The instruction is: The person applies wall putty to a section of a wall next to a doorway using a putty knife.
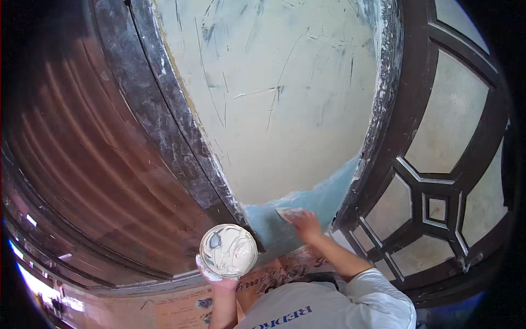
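My left hand [215, 279], smeared with white on the fingers, holds up a round tub [201, 249] from below. Creamy putty [238, 251] fills it, with grey-blue streaks on top. My right hand [305, 226] grips a putty knife [283, 211], its blade at the low part of a wall panel [287, 148]. Most of this panel is coated cream, with dark scratches and scrape marks higher up. Along its bottom runs a blue-green area [320, 199] with a ragged upper border, and the right hand is over that area. The fingers hide part of the knife.
Dark, white-smeared frame posts [164, 98] [384, 94] flank the panel. On the right stands dark latticework [444, 181] with pale inset panels. A reddish-brown rippled surface [102, 164] spreads at left. Below lies a printed sheet [283, 271] bearing writing.
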`<state>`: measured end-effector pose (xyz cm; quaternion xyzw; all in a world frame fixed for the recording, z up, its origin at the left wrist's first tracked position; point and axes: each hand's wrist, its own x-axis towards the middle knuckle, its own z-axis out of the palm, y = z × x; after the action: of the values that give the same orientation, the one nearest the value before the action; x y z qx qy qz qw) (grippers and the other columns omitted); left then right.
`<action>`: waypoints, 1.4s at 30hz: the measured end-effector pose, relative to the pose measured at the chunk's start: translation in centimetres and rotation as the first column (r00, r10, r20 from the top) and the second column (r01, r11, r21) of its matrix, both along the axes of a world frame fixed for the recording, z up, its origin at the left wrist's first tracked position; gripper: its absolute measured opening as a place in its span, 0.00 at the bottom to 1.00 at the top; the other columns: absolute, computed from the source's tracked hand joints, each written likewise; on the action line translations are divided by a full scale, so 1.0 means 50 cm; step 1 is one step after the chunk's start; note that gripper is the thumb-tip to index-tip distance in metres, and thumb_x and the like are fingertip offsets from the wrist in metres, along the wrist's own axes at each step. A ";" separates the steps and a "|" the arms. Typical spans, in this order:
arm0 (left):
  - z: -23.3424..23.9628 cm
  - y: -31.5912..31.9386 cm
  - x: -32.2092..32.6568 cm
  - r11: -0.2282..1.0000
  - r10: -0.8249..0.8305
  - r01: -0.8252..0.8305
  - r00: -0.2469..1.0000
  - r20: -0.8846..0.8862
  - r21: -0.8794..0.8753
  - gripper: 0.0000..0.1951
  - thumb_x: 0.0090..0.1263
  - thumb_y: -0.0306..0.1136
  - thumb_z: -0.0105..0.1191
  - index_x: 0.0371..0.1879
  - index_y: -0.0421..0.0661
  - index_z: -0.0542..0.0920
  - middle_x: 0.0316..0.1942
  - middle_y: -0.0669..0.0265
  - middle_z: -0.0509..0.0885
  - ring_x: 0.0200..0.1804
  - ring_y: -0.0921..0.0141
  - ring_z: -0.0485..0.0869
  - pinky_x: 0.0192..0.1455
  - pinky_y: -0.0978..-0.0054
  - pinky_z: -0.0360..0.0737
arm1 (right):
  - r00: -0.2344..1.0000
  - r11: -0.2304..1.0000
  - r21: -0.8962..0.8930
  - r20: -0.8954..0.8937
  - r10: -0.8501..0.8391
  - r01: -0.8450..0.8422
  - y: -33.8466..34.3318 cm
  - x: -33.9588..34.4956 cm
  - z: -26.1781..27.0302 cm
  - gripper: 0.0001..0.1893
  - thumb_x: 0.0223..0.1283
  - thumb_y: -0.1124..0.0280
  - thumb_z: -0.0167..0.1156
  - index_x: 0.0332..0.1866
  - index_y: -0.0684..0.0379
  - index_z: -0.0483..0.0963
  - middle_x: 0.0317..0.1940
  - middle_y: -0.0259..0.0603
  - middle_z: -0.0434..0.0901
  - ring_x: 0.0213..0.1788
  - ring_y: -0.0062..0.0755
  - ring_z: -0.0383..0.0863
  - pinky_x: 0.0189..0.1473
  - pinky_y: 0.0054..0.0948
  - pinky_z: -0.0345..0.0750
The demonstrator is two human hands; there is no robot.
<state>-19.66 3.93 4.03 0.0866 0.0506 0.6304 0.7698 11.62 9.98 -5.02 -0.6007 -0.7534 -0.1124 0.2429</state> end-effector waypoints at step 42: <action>-0.017 0.002 0.045 0.984 -0.034 0.039 0.999 -0.036 0.171 0.36 0.68 0.62 0.39 0.68 0.50 0.67 0.71 0.58 0.64 0.71 0.52 0.63 0.71 0.46 0.60 | 0.977 0.929 0.315 -0.147 -0.155 0.195 0.116 0.077 0.283 0.24 0.54 0.73 0.56 0.59 0.51 0.74 0.62 0.47 0.71 0.67 0.50 0.65 0.67 0.52 0.59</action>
<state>-17.41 4.03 3.21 0.1640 0.0072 0.6167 0.7699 15.45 15.81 9.15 -0.6225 -0.6515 -0.2212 0.3729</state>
